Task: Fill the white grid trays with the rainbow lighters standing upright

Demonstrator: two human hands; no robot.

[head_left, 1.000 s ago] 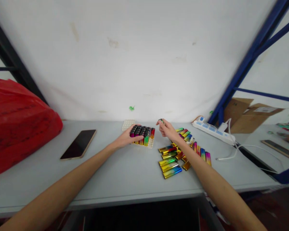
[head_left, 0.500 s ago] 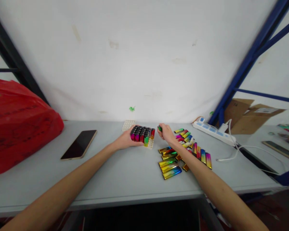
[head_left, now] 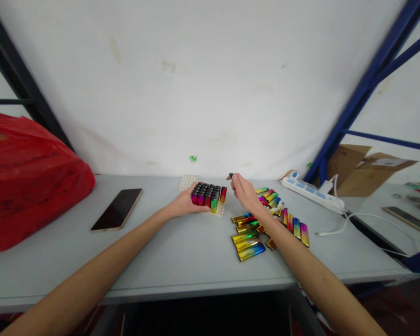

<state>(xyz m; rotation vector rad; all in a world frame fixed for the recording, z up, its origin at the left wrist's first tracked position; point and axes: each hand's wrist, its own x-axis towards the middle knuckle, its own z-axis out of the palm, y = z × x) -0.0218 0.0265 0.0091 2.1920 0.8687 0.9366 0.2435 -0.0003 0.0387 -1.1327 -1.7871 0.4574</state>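
Observation:
A block of upright lighters [head_left: 206, 194], black-topped with shiny coloured bodies, stands in a pale holed tray [head_left: 220, 209]. My left hand [head_left: 188, 201] is wrapped around the block's left and front sides. One red lighter [head_left: 223, 194] stands at the block's right edge. Just right of the tray and above the table, my right hand [head_left: 242, 189] grips a single lighter [head_left: 231, 176], its dark end poking out above the fingers. Below and right of that hand lies a loose pile of metallic rainbow lighters [head_left: 251, 252], partly hidden under my right forearm.
Behind my left hand lies another pale tray [head_left: 188, 181]. A phone [head_left: 117, 210] rests on the left, beside a red plastic bag [head_left: 35, 182]. On the right are a white power strip [head_left: 311, 192] with a cable, a blue frame and an open cardboard box [head_left: 367, 170].
My right hand has risen slightly and turned the lighter, so its dark end now points up. My left hand stays around the block of lighters.

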